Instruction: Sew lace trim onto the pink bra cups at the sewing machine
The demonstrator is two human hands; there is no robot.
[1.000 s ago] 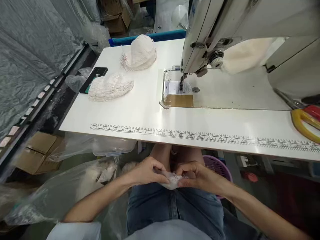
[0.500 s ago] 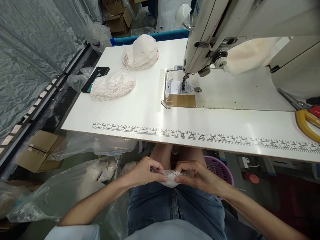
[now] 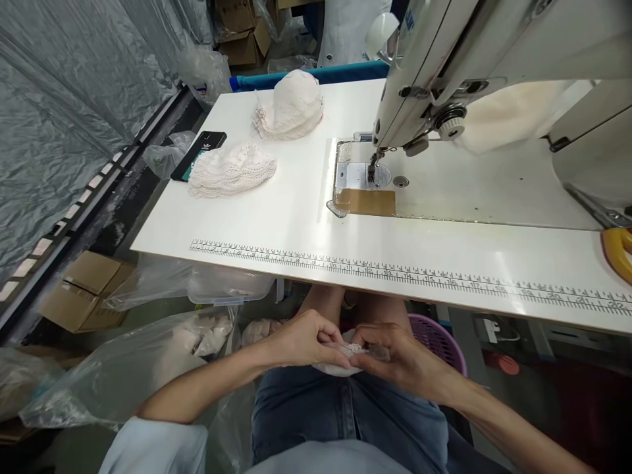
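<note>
Over my lap, below the table's front edge, I hold a small piece of white fabric with a lacy edge point(image 3: 340, 370). My left hand point(image 3: 311, 339) pinches it from the left, thumb toward the middle. From the right, my right hand point(image 3: 388, 352) grips the same piece between thumb and fingers. The fingertips of both hands nearly meet at the lacy edge, and part of the cloth is hidden behind them. On the table lie a stack of pale lace-edged pieces point(image 3: 232, 171) and a second pale fabric bundle point(image 3: 293, 105) behind it.
A sewing machine point(image 3: 419, 85) stands on the white table point(image 3: 286, 224), which has a printed ruler along its front. A black phone-like item point(image 3: 197, 153) lies partly under the stack. Yellow-handled scissors point(image 3: 615, 253) are at right. A purple basket point(image 3: 439, 339) and plastic bags point(image 3: 118, 368) sit below.
My hands have drawn closer together on the white fabric, the fingertips now nearly meeting, and less of the cloth shows. The whole view has shifted slightly.
</note>
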